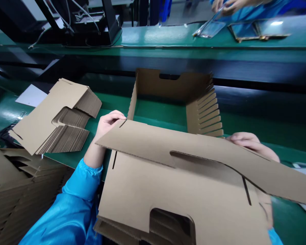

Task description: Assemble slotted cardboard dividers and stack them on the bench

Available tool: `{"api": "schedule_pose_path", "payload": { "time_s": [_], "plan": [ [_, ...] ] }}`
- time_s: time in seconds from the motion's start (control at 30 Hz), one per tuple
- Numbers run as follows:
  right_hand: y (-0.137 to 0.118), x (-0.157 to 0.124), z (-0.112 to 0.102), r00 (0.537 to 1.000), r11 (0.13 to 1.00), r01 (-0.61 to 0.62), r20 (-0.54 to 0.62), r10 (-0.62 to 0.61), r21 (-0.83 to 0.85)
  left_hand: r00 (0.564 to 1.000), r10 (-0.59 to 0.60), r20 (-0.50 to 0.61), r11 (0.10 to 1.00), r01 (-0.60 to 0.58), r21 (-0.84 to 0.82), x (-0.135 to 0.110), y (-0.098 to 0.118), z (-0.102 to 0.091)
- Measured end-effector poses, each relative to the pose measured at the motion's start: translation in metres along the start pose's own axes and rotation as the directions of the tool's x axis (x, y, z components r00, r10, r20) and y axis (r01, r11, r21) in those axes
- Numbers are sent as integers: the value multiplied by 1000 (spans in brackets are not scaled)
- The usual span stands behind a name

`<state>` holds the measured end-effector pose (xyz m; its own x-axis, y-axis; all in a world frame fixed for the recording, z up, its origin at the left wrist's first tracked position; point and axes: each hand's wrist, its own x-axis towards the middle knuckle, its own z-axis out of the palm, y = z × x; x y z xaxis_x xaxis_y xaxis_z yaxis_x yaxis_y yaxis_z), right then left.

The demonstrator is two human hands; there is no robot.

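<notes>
A flat die-cut cardboard sheet (193, 153) is held up over a stack of like sheets (168, 204) close to me. My left hand (108, 123) pinches its left corner, fingers closed on the edge. My right hand (250, 143) grips its far right edge, mostly hidden behind the sheet. Beyond it stands a partly folded cardboard frame (173, 85) with a slotted right wall (206, 114), open to the green bench (158, 114).
A fanned pile of cardboard blanks (58, 119) lies at the left, more flattened cardboard (12, 183) at the lower left. White paper (30, 96) lies behind them. Across the belt, another person's hands (229, 5) handle clear plates (211, 29); a black machine (86, 23) stands at the back left.
</notes>
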<state>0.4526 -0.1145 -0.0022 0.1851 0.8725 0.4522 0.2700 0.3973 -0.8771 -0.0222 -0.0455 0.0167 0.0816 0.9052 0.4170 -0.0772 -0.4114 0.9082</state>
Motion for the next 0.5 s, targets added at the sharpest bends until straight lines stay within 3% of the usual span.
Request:
{"api": "schedule_pose_path", "payload": {
  "time_s": [0.07, 0.13, 0.3, 0.5],
  "plan": [
    [0, -3, 4, 999, 1000, 18, -27, -17, 5, 1000, 16, -26, 1000, -15, 16, 0, 0, 2],
    [-4, -9, 13, 992, 999, -52, -115, 51, -8, 998, -8, -59, 998, 11, 55, -1, -1, 3],
    [-13, -20, 30, 889, 949, -313, -347, 301, 21, 988, -108, -114, 987, 121, 109, -6, -6, 2],
    [-19, -17, 32, 879, 937, -348, -344, 330, 9, 995, -75, -61, 992, 80, 99, -3, -3, 4]
  ]
}}
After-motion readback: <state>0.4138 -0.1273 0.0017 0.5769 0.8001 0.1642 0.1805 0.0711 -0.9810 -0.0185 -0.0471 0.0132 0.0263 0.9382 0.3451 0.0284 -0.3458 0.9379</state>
